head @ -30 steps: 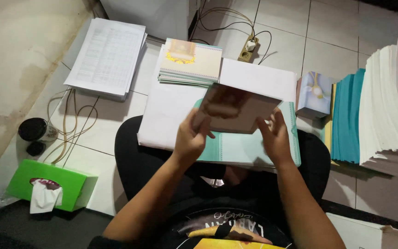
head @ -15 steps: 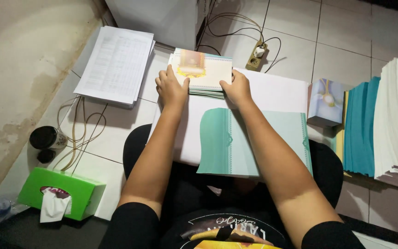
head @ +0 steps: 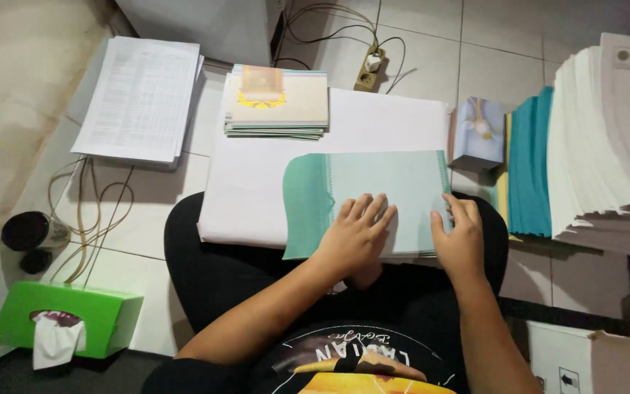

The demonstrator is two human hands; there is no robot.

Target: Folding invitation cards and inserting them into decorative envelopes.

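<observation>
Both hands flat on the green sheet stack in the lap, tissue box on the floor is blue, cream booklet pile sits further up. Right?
Not quite: the tissue box is green, not blue, as the head view shows. The rest holds: the left hand and right hand lie flat on the green sheet stack in the lap, and the cream booklet pile sits further up.

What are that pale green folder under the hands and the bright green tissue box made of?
The pale green folder looks like thin matte card: flat, with a crisp edge and a curved flap. Both the left hand and right hand rest on it. The tissue box seems glossy cardboard, given its sharp folded corners.
</observation>
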